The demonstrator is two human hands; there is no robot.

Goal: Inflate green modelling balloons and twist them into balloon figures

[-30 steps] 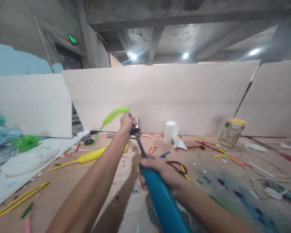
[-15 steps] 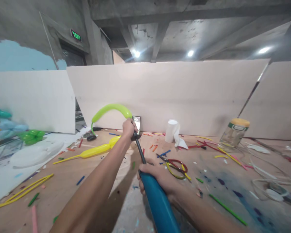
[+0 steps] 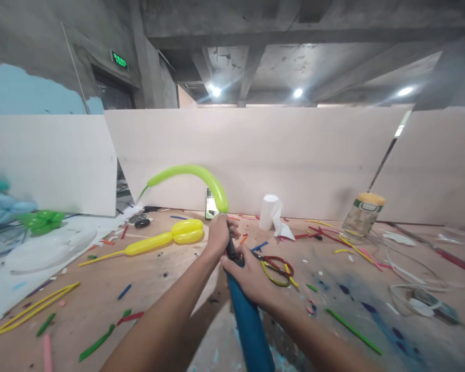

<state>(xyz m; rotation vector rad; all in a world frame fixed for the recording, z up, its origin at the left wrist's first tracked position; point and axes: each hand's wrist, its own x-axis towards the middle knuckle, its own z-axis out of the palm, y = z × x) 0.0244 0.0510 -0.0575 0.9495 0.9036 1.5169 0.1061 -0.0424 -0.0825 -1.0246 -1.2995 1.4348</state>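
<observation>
A light-green long balloon (image 3: pixel 186 170) arches up and to the left, partly inflated, with a thin limp tail. At its lower end, my left hand (image 3: pixel 218 236) is closed around the balloon's neck at the tip of a blue hand pump (image 3: pixel 248 320). My right hand (image 3: pixel 253 271) wraps the upper part of the pump body, close to the left hand. Only a short piece of the dark shaft shows between them. Left of my hands lies a twisted yellow balloon (image 3: pixel 151 243). Scissors (image 3: pixel 278 268) with red and yellow handles lie right of the pump.
A phone (image 3: pixel 210 206) leans on the white board (image 3: pixel 256 155) behind. A paper roll (image 3: pixel 269 212), a yellow-lidded jar (image 3: pixel 363 217) and a cable (image 3: pixel 399 287) stand or lie rightward. Balloon scraps litter the table (image 3: pixel 170 299). Green balloon shapes (image 3: pixel 42 221) sit far left.
My hands have come closer together, and the pump's shaft has slid mostly into its body. The green balloon is inflated further along its length, and its near end has shifted right and down.
</observation>
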